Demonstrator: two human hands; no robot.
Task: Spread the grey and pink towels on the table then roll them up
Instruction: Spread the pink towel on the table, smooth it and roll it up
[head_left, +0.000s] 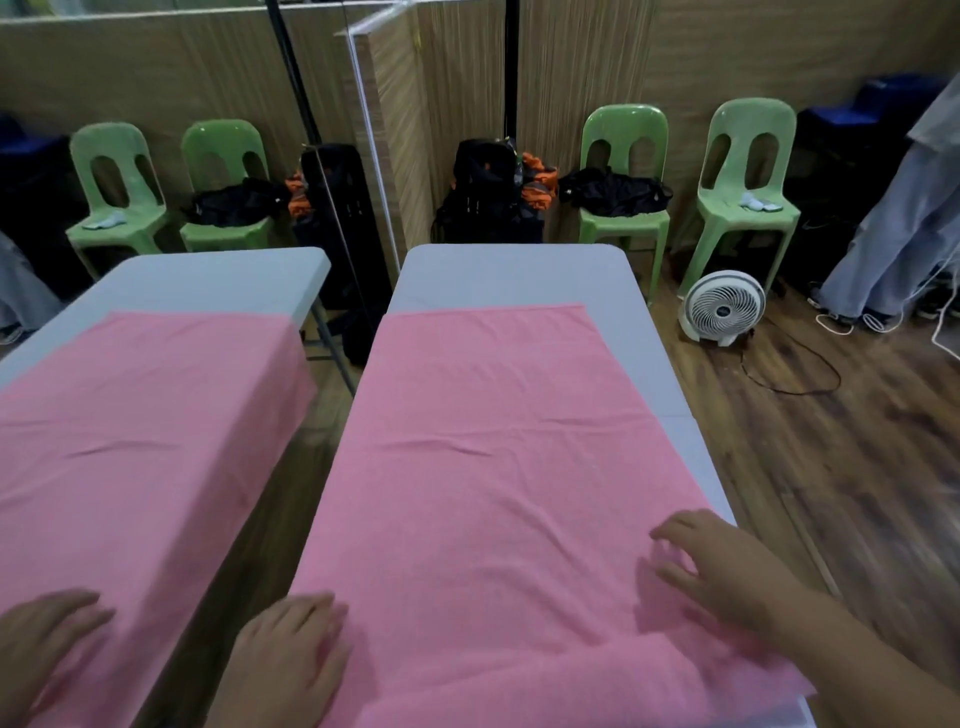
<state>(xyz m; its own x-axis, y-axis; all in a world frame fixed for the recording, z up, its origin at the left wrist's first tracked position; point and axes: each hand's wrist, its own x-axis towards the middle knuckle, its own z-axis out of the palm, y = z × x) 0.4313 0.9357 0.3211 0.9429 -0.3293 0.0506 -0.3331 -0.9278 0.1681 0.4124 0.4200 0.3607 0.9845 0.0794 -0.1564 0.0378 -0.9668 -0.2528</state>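
Pink towel (498, 467) lies flat on the table (509, 270). Left hand (291, 660) & right hand (727, 566) press its near end, fingers apart, prob. not pinching. Risk: uneven push makes a crooked roll.

Pink towel (498, 467): soft terry cloth, matt, fine nap w/ a few creases. Table (519, 270): smooth pale grey plastic-looking top, matt. Floor (831, 467), right: wood-grain planks, slight sheen. Far chairs (623, 171): green moulded plastic, semi-gloss. Fan (724, 307): white plastic grille. Far wall (571, 78): wood-look panelling, streaky grain.
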